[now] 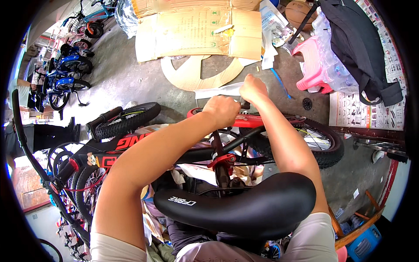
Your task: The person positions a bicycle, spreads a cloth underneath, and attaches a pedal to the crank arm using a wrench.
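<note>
A black and red bicycle point(194, 156) lies across in front of me, its black saddle point(244, 205) nearest my body. My left hand point(221, 112) is closed just above the red chain guard point(249, 120). Farther out and slightly to the right, my right hand point(253, 90) is also closed. Between the two fists show a thin pale piece and a small dark part point(245, 105); what either hand grips is hidden by the fingers. A red seat clamp point(223, 161) sits on the seat tube below my hands. The knobby rear wheel point(322, 142) is on the right.
Flattened cardboard point(183, 35) and a cut cardboard ring point(174, 76) lie beyond my hands. A pink stool point(312, 63), a black bag point(364, 43) and a basketball point(300, 15) are at far right. Blue bicycles point(72, 65) stand left, near another person's dark-trousered leg point(48, 135).
</note>
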`<state>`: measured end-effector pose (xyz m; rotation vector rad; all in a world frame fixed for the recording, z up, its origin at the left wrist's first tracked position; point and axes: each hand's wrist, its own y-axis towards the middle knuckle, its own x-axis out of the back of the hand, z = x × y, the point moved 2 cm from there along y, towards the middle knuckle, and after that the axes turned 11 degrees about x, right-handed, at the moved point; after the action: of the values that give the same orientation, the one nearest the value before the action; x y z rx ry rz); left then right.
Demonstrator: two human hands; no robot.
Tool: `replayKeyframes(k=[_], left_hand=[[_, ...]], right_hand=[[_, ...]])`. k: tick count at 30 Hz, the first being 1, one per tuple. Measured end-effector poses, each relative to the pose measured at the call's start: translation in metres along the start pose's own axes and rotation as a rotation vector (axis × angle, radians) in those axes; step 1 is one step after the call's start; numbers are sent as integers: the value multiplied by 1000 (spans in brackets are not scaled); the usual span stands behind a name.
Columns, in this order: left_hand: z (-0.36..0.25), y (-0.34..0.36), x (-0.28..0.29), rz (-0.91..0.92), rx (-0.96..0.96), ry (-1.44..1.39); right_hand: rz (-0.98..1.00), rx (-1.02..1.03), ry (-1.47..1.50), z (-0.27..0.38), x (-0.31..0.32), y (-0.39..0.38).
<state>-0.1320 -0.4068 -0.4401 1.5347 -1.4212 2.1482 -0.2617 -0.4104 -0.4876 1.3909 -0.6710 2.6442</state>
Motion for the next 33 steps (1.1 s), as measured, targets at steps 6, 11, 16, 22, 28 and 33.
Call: replayKeyframes(k=[6, 11, 16, 22, 28, 33], left_hand=[[3, 5, -1, 26, -50, -63], [4, 3, -2, 42, -47, 11], [1, 5, 1, 11, -57, 11], [4, 14, -6, 60, -17, -122], [22, 30, -15, -15, 159, -364], [17, 32, -10, 28, 247, -271]], right_hand=[[-25, 2, -4, 0, 5, -7], [-2, 31, 10, 4, 5, -5], [3, -31, -34, 2, 6, -5], [76, -17, -7, 4, 8, -1], [-14, 47, -32, 4, 2, -2], [-28, 13, -30, 0, -3, 3]])
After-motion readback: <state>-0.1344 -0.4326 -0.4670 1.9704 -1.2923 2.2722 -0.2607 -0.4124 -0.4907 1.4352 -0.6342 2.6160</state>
